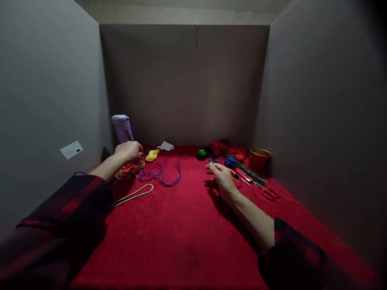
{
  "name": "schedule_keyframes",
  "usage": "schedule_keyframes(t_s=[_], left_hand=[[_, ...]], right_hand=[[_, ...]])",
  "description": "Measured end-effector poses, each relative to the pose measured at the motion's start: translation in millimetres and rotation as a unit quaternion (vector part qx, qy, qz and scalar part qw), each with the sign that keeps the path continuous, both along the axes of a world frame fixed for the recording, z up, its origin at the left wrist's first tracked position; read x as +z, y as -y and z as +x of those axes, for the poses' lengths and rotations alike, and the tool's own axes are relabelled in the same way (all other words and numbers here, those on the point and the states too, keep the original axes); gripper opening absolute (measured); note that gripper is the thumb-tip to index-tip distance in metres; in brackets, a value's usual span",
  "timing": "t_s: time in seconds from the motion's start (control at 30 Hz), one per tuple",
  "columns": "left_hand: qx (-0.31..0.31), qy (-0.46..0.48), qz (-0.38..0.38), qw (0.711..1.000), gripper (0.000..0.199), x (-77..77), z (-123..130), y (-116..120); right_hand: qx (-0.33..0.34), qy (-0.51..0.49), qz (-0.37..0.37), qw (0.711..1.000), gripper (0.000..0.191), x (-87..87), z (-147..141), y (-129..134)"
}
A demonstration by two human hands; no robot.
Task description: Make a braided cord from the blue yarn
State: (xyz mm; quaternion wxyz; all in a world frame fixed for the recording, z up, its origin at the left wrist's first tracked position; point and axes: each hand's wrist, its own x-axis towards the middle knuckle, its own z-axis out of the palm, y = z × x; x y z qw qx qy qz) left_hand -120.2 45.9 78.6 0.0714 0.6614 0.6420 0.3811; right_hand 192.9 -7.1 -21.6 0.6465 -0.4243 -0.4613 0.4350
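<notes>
My left hand (129, 150) is closed above a tangle of red, green and yellow cords (128, 171) at the left; what its fingers hold, if anything, is hidden. Beside it lie a yellow yarn bundle (152, 155) and a loose purple cord (163, 179). A pale green cord loop (137, 194) rests nearer me. My right hand (220, 175) is over the red cloth at the right, thumb and forefinger pinched at a thin dark tip, other fingers apart. Close to it are a green yarn ball (201, 154) and an orange-and-black handle (234, 174).
A purple bottle (123, 129) stands at the back left, near a white scrap (166, 146). On the right are blue yarn (231, 162), thin sticks (250, 173), red-handled scissors (270, 194) and a red pot (259, 160). Grey walls enclose the red cloth (175, 241).
</notes>
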Motion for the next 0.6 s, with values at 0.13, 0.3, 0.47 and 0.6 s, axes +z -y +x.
schedule_keyframes(t_s=[0.13, 0.3, 0.47, 0.6], left_hand=[[-0.008, -0.14, -0.02, 0.99, 0.013, -19.9, 54, 11], [-0.033, -0.126, -0.141, 0.981, 0.028, -50.1, 109, 13], [0.012, -0.194, -0.158, 0.968, 0.041, -63.8, 137, 14], [0.03, -0.271, -0.126, 0.954, 0.023, -69.8, 148, 19]], right_hand=[[-0.016, 0.107, 0.073, 0.991, 0.027, -6.8, -5, -1], [-0.035, 0.225, 0.135, 0.964, 0.025, -8.8, -6, -2], [-0.044, 0.242, 0.14, 0.959, 0.026, -9.4, -5, -4], [-0.053, 0.262, 0.137, 0.954, 0.026, -10.7, -6, -6]])
